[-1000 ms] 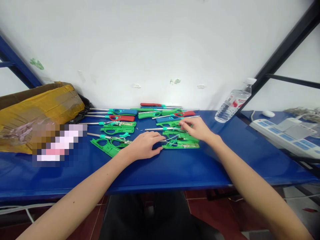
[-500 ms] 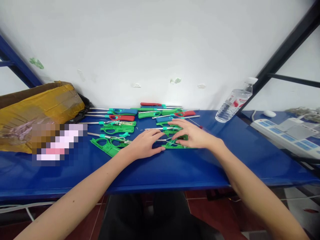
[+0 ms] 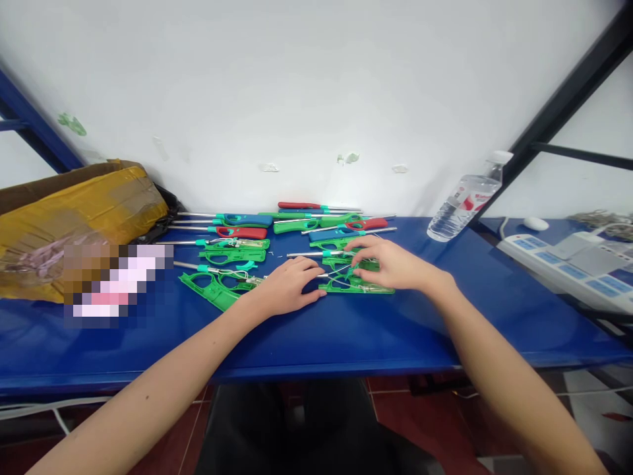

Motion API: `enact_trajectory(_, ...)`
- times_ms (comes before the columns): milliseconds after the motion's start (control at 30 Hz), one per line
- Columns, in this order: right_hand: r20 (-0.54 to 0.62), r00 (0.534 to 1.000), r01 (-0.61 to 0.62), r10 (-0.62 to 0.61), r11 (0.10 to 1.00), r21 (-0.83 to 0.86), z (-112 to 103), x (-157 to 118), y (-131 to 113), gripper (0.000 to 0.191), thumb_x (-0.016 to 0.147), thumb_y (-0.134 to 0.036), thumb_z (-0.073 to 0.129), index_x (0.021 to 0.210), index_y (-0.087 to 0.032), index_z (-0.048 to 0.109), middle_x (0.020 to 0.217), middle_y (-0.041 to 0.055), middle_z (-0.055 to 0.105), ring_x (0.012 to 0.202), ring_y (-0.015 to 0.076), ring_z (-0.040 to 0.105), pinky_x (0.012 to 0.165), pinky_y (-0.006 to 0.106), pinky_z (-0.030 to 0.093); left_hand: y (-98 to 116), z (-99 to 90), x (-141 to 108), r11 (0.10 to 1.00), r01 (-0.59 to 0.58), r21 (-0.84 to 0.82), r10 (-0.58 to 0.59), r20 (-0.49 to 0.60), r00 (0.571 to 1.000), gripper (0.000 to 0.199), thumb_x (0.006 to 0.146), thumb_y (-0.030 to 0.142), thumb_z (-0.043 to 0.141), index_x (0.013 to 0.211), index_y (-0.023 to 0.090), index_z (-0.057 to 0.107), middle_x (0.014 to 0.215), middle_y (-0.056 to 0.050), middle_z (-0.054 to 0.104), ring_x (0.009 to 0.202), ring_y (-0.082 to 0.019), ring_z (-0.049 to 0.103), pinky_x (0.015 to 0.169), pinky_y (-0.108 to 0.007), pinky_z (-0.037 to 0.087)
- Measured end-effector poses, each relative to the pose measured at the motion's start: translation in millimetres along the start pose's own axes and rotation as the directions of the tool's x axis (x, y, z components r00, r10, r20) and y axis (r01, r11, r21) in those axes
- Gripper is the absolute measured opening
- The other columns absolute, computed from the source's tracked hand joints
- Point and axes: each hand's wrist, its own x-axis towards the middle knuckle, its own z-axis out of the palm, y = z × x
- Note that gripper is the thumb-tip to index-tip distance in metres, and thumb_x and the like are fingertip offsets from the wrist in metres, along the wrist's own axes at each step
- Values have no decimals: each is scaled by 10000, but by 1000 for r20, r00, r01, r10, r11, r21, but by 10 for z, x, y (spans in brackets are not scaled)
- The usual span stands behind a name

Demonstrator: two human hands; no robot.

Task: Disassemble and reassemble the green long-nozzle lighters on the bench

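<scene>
Left hand [image 3: 289,288] part-closed over metal tube of open green lighter [image 3: 336,289], right hand [image 3: 388,265] loosely curled at its wires; firm hold can't tell. Lighter between hands, casing open, innards exposed; closed lighters [image 3: 250,233] behind.

The opened lighter [image 3: 332,289] has a bright green plastic shell, lying flat near the middle of the blue tabletop [image 3: 346,336], its length running crosswise. A slim silvery tube [image 3: 323,275] projects toward the left, pale thin wires [image 3: 340,282] trail loosely over the green plastic, and a clear part [image 3: 376,288] sits toward the right end, partly hidden.
</scene>
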Motion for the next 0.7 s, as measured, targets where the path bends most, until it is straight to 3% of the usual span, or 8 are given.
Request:
enact_trajectory(167, -88, 993, -68, 74, 995, 70, -128, -189, 196, 136, 825, -330, 646, 856, -216, 714, 1212, 94, 673, 1127, 292, 629, 917, 438, 521, 10, -12, 5, 1000, 15, -5, -14, 26, 1000, 375, 961, 404, 551, 1229, 149, 614, 1234, -131, 627, 1167, -277, 570, 1019, -428, 453)
enact_trajectory(367, -146, 978, -146, 151, 988, 45, -11, -428, 375, 174, 853, -363, 620, 877, -215, 708, 1164, 109, 674, 1076, 290, 636, 903, 457, 517, 29, -14, 7, 999, 39, 3, -39, 24, 999, 496, 957, 380, 564, 1393, 155, 486, 1241, -141, 631, 1157, -277, 584, 1004, -434, 465)
enact_trajectory(533, -108, 984, -139, 139, 990, 13, 77, -399, 392, 154, 880, -319, 585, 925, -208, 681, 1036, 96, 704, 984, 269, 649, 898, 436, 512, 4, -2, 11, 1000, 13, -10, -13, 4, 1000, 458, 950, 365, 580, 1358, 165, 522, 1222, -133, 643, 1139, -267, 600, 996, -423, 472)
enact_trajectory(700, -134, 979, -154, 154, 988, 10, 74, -390, 372, 206, 921, -329, 532, 1012, -208, 671, 1043, 95, 706, 991, 270, 647, 887, 430, 516, -13, -17, 15, 1000, 22, -10, -22, 10, 1000, 416, 951, 357, 584, 1318, 163, 558, 1242, -124, 644, 1170, -267, 594, 1022, -422, 457)
